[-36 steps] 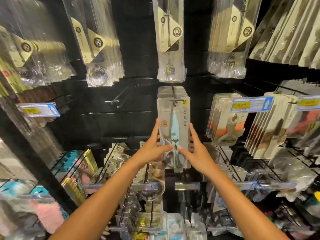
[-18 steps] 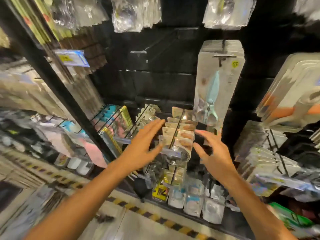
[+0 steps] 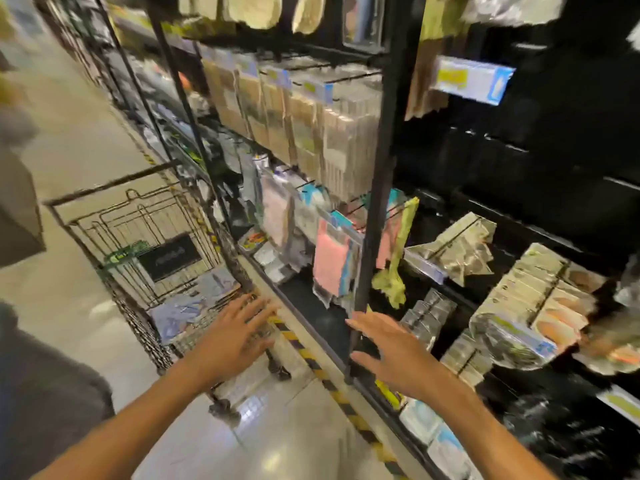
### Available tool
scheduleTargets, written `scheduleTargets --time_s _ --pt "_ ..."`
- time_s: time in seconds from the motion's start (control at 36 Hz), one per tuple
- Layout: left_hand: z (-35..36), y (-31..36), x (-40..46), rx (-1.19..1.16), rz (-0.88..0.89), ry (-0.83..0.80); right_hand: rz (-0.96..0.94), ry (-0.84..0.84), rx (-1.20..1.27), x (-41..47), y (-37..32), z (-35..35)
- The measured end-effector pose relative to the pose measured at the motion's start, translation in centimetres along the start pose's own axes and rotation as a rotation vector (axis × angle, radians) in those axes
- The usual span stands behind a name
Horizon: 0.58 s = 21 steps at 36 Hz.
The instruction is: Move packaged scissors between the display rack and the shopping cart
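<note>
The view is blurred by motion. A black wire shopping cart stands on the aisle floor at the left, close to the rack. Several packaged scissors lie flat in its basket, pale cards with bluish blades. My left hand hovers over the cart's near right corner, fingers spread, holding nothing. My right hand is in front of the black display rack, also spread and empty. The hook with the hanging scissors pack is out of view.
The rack's black upright posts stand between my hands and the hung goods. Pink and blue cloths, a yellow item and silver packs hang there. Yellow-black tape runs along the rack's base. A person's dark clothing is at lower left.
Both hands let go of the scissors pack hung on the hook and dropped away. The view swung left and down, bringing the cart and floor into sight.
</note>
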<state>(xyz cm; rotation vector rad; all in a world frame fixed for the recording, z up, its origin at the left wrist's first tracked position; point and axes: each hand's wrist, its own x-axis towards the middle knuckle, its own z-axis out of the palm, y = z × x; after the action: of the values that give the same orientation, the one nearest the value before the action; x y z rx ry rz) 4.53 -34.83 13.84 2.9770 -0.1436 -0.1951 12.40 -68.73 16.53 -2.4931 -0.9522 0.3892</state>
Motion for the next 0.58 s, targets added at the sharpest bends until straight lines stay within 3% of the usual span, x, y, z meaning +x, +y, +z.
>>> scheduleTargets --time_s 0.08,0.28,0.47,0.58 --pt "0.8 -4.7 -3.3 -0.035 -0.114 -0.049 -0.021 -0.069 -0.05 3.6 -3.4 1.7" --pt "2.7 -17.0 -10.7 -0.017 -0.284 0.006 -0.12 -0.255 -0.146 14.2 -13.7 7.6" --pt "3.2 -21.6 -16.7 -0.092 -0.366 0.198 -0.197 -0.393 -0.181 21.0 -19.8 12.6" --pt "5.7 -24.8 -17.8 -0.103 -0.495 0.058 -0.205 -0.451 -0.24 24.2 -22.2 13.9"
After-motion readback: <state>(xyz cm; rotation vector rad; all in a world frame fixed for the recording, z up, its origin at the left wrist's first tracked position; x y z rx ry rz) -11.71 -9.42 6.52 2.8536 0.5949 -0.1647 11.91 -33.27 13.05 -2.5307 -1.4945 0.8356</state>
